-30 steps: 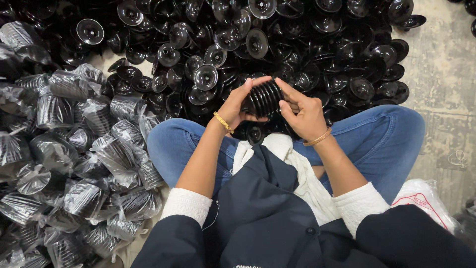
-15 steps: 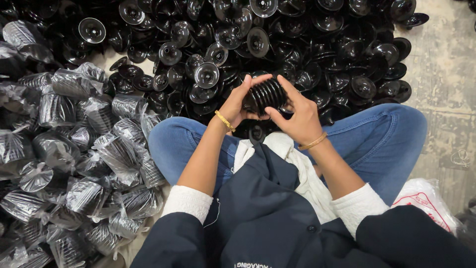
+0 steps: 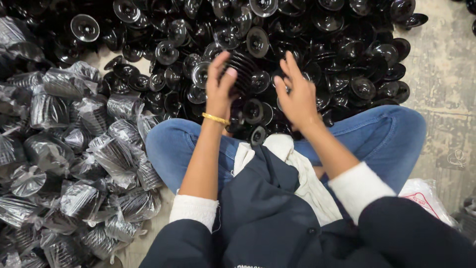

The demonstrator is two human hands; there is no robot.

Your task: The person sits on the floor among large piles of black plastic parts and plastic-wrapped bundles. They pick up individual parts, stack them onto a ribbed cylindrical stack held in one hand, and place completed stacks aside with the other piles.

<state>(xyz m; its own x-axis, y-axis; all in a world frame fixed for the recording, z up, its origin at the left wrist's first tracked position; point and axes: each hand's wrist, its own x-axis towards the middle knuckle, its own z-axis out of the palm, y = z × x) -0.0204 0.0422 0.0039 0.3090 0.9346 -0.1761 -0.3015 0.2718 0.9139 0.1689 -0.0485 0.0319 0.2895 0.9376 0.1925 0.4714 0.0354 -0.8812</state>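
Observation:
My left hand, with a gold bangle on the wrist, is raised and closed on a black ribbed rubber bellows. It holds the bellows above the heap of black rubber parts. A short gap to the right, my right hand is lifted with its fingers spread and nothing in it. Both hands are blurred by motion. I sit cross-legged in blue jeans and a dark jacket.
A pile of bellows wrapped in clear plastic bags fills the left side. Loose black cup-shaped parts cover the floor ahead. Bare concrete floor shows at the right, with a white plastic bag by my right knee.
Both hands held the bellows close to my lap. Now the right hand has let go and drawn away, while the left has lifted the bellows up and forward over the heap.

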